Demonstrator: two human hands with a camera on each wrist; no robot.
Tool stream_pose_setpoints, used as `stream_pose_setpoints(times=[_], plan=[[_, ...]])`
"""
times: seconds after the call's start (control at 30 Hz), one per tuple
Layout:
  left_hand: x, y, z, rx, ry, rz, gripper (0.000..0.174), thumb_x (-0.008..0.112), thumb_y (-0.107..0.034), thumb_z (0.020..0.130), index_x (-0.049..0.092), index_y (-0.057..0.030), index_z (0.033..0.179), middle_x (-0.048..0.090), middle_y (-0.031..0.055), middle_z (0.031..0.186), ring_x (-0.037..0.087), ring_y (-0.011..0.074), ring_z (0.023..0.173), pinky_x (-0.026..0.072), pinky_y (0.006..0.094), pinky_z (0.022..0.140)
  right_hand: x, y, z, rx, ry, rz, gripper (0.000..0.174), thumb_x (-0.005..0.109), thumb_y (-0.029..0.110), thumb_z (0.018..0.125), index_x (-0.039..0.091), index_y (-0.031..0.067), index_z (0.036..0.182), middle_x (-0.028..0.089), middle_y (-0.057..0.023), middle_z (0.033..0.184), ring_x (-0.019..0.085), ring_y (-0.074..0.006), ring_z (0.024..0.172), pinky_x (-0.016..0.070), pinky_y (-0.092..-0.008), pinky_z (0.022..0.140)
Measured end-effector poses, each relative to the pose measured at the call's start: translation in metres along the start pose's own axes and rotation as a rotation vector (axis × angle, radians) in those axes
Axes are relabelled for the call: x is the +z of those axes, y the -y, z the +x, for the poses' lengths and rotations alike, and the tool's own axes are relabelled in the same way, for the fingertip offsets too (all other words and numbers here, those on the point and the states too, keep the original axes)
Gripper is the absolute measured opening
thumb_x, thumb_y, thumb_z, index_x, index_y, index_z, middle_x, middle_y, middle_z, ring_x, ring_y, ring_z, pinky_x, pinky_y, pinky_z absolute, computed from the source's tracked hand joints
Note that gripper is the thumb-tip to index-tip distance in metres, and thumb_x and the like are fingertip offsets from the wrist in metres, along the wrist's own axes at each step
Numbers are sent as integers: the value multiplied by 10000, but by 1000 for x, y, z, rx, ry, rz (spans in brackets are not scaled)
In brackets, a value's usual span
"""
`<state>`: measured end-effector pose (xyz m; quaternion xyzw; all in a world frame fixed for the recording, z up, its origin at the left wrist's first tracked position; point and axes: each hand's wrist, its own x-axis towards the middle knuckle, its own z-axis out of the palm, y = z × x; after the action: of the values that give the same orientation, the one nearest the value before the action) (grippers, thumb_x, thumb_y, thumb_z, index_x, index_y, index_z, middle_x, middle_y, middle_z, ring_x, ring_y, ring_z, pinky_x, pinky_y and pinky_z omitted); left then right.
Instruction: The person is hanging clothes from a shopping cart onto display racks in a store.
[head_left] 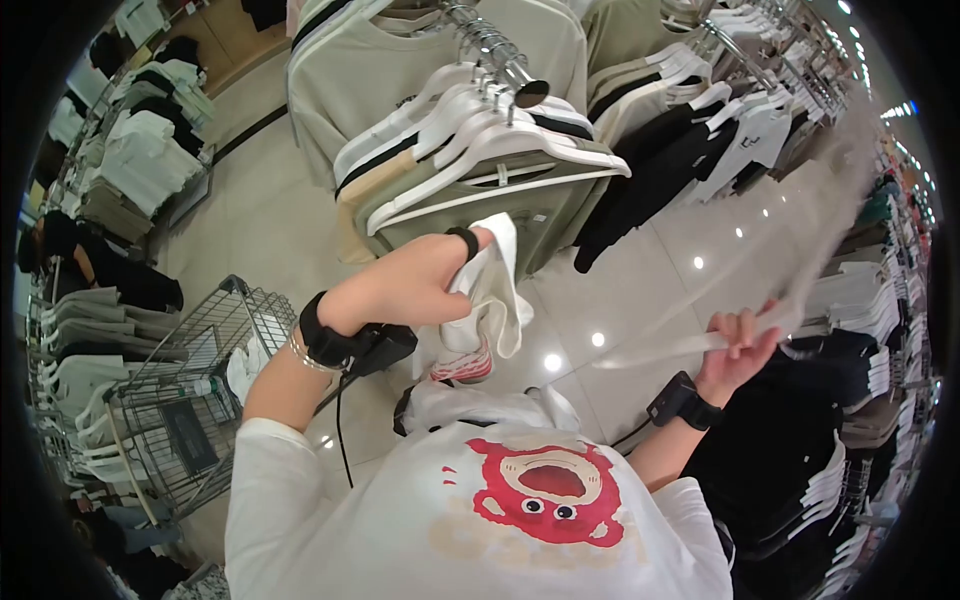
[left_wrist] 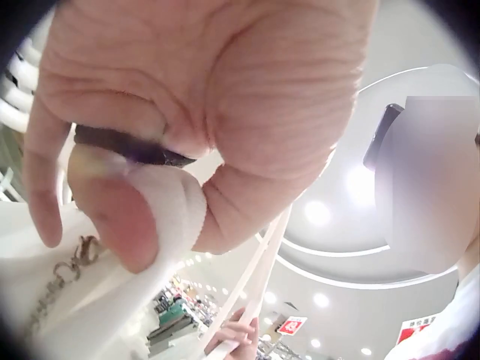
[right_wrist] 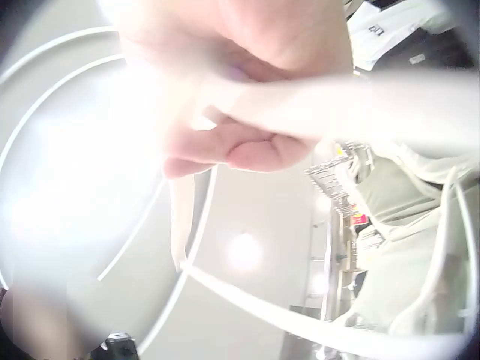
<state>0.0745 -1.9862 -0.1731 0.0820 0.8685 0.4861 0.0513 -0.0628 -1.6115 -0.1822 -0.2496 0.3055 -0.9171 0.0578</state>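
My left hand point(head_left: 425, 275) pinches a bunched white garment point(head_left: 500, 300), which hangs down from the fingers. In the left wrist view the cloth point(left_wrist: 161, 217) passes between thumb and fingers, and a metal chain point(left_wrist: 60, 281) lies over it. A dark band circles one finger. My right hand point(head_left: 740, 350), out to the right, has its fingers curled round a white clothes hanger point(head_left: 660, 350), smeared by motion. The hanger's white bar point(right_wrist: 360, 112) crosses the palm in the right wrist view. Just beyond the left hand, an olive shirt point(head_left: 545, 210) hangs on a white hanger.
A metal display rail point(head_left: 490, 45) with several hung tops points toward me. On the left stands a wire shopping cart point(head_left: 190, 400) with white cloth in it. Dark clothes point(head_left: 770, 450) hang close on the right, and more racks line both sides of the tiled floor point(head_left: 600, 290).
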Motion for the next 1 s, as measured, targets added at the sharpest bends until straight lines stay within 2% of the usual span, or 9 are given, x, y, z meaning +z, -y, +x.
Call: stream_pose_setpoints(times=[0.2, 0.4, 0.47, 0.53, 0.6, 0.73, 0.77, 0.87, 1.0], plan=[[10, -48, 44, 76, 80, -61, 537, 523, -30, 691, 440, 11, 1220, 517, 106, 781, 490, 174, 699, 422, 292, 628, 63, -8, 0, -235, 261, 360, 383, 481, 349, 942, 489, 115, 1244, 294, 35, 548, 256, -79, 438, 302, -249, 547], [6, -64, 62, 282, 55, -184, 495, 450, -37, 714, 518, 14, 1201, 594, 68, 938, 521, 129, 815, 436, 257, 740, 55, -33, -9, -349, 262, -158, 397, 483, 456, 913, 448, 220, 1231, 328, 38, 527, 271, -73, 427, 309, -259, 563], [-2, -63, 58, 117, 20, -293, 531, 445, -36, 710, 513, -6, 1236, 590, 55, 968, 524, 100, 817, 431, 226, 709, 42, -36, -12, -210, 335, -407, 445, 492, 494, 896, 443, 201, 1227, 354, 36, 529, 302, -84, 430, 322, -283, 575], [-7, -53, 62, 295, -50, -143, 538, 450, -41, 710, 523, -28, 1244, 589, 18, 877, 503, 67, 722, 395, 191, 604, 27, -32, -17, -183, 311, -414, 497, 503, 519, 880, 436, 166, 1225, 363, 34, 529, 321, -91, 437, 326, -296, 582], [-17, -57, 52, -37, -122, -136, 543, 443, -29, 708, 533, -40, 1243, 569, -18, 760, 469, 59, 642, 361, 193, 550, 15, -26, -20, -113, 255, -487, 526, 500, 515, 882, 454, 107, 1210, 345, 34, 525, 308, -90, 434, 333, -309, 581], [-16, -41, 53, 123, -185, 120, 482, 450, -17, 717, 584, -54, 1179, 539, 30, 654, 461, 126, 543, 397, 288, 532, -2, -19, -21, 13, 306, -520, 512, 556, 494, 861, 545, 50, 1115, 428, 20, 546, 371, -99, 448, 355, -299, 545], [-8, -29, 57, 197, -293, 144, 308, 510, -43, 731, 646, -32, 1007, 575, 123, 651, 528, 220, 533, 420, 330, 538, -4, -18, -21, 69, 355, -714, 483, 597, 456, 843, 581, 26, 1062, 477, 2, 570, 419, -112, 470, 368, -287, 525], [-11, -5, 57, 184, -568, 411, 176, 523, -54, 723, 655, -21, 836, 590, 184, 661, 579, 336, 614, 455, 380, 572, 10, -5, -13, 235, 440, -1049, 349, 691, 276, 783, 639, -22, 957, 601, -54, 660, 533, -134, 549, 397, -245, 491], [-19, 13, 56, 25, -356, 649, 128, 604, -143, 710, 644, -21, 706, 610, 187, 706, 593, 350, 675, 473, 386, 608, 35, 7, -8, 278, 468, -1349, 238, 656, 119, 753, 642, -25, 942, 628, -73, 683, 536, -113, 564, 417, -251, 524]])
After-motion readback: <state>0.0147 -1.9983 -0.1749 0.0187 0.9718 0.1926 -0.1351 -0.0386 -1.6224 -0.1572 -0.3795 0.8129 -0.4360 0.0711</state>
